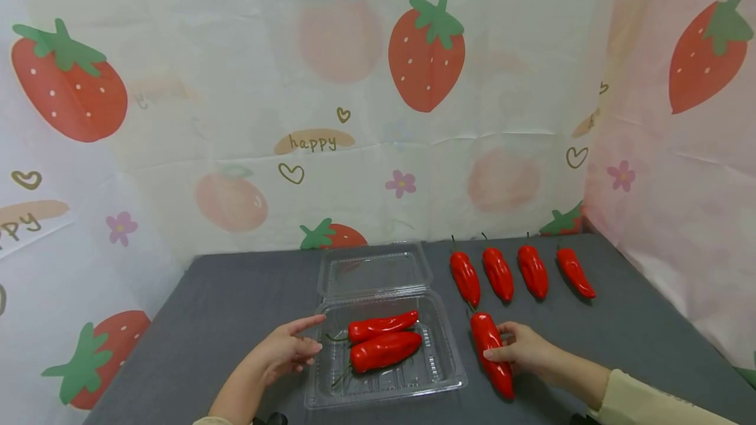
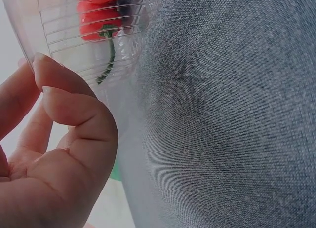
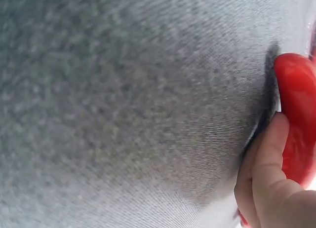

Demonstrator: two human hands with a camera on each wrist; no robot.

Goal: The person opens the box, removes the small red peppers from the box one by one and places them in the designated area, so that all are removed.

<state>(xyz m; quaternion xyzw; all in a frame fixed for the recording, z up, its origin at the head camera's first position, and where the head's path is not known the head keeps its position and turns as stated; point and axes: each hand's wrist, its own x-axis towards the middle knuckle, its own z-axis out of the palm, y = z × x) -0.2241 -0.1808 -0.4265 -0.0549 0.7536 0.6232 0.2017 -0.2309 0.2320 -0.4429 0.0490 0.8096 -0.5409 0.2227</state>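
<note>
A clear plastic box (image 1: 386, 396) stands with its hinged lid (image 1: 378, 270) folded back on the grey cloth. Two red chili peppers (image 1: 382, 326) (image 1: 386, 351) lie in it side by side, stems to the left. My left hand (image 1: 282, 351) is at the box's left edge, index finger extended over the rim and the other fingers loosely bent. To the right of the box, my right hand (image 1: 525, 347) grips another red chili pepper (image 1: 487, 333) round its middle, thumb on top. In the right wrist view, that pepper (image 3: 296, 99) is close to the cloth; whether it touches is unclear.
Several more red chili peppers (image 1: 465, 279) (image 1: 498, 274) (image 1: 533, 271) (image 1: 575, 273) lie in a row at the back right. A hanging cloth printed with strawberries (image 1: 426, 61) stands behind the grey table (image 1: 248, 287) and along both sides.
</note>
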